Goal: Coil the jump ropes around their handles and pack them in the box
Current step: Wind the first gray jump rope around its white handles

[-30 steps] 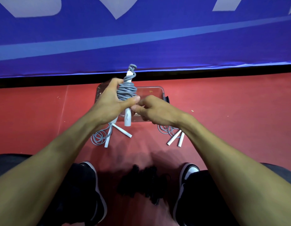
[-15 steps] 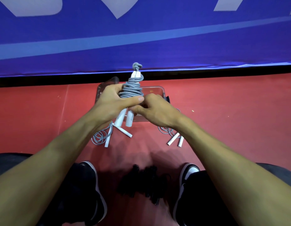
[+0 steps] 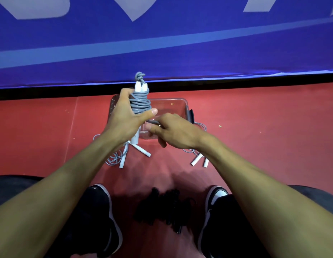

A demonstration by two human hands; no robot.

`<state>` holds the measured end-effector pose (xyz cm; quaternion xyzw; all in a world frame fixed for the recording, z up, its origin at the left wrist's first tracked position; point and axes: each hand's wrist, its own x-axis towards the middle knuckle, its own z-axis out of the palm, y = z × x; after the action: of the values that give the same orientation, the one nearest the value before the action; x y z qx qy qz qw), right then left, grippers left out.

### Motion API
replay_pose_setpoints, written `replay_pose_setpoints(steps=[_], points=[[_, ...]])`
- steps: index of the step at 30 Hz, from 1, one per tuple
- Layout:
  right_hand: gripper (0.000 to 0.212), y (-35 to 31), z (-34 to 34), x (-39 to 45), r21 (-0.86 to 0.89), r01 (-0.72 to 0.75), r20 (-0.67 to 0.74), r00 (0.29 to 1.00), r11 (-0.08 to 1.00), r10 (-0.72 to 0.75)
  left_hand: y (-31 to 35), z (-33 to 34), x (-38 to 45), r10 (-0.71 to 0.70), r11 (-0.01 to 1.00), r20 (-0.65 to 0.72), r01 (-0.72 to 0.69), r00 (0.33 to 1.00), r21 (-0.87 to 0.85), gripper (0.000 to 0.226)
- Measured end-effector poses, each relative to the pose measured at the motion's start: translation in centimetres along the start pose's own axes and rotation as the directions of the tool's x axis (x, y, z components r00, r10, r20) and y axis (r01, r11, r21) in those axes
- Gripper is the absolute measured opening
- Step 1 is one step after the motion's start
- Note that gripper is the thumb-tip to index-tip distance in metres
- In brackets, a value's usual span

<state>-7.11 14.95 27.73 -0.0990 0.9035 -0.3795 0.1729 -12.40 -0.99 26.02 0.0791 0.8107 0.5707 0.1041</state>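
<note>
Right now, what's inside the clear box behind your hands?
The visible far-right part of the clear box looks empty, red floor showing through. The left hand, right hand and the coiled grey rope cover its left and near parts.

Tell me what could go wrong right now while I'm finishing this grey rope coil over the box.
1. The left hand grips the coiled rope while the right hand pinches its free end; if that end slips, the turns could loosen.
2. The clear box sits right under the hands, so a careless drop might knock it or miss it.
3. Two loose grey ropes lie on the floor beside the box and could snag.
</note>
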Motion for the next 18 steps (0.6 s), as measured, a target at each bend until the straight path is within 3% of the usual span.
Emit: replay_pose_setpoints(steps=[5,8,14,18], points=[[0.042,0.06,-0.03,-0.11,-0.033,-0.024,-0.015,1.000,0.999,0.024,0.43,1.01,-0.11,-0.144,0.958,0.192,0.185,0.971,-0.221,0.064],[0.049,0.29,-0.23,-0.12,-0.052,-0.044,-0.040,0.998,0.998,0.042,0.47,0.69,-0.19,-0.120,0.953,0.267,0.186,0.956,-0.238,0.062],[0.041,0.21,-0.05,0.09,-0.023,0.014,-0.084,0.996,1.000,-0.016,0.75,0.16,-0.28,-0.074,0.967,0.196,0.119,0.978,-0.227,0.039],[0.031,0.33,0.04,0.14,0.010,0.045,-0.081,0.996,0.999,-0.044,0.53,0.13,-0.36,-0.045,0.976,0.142,0.074,0.989,-0.204,0.056]])
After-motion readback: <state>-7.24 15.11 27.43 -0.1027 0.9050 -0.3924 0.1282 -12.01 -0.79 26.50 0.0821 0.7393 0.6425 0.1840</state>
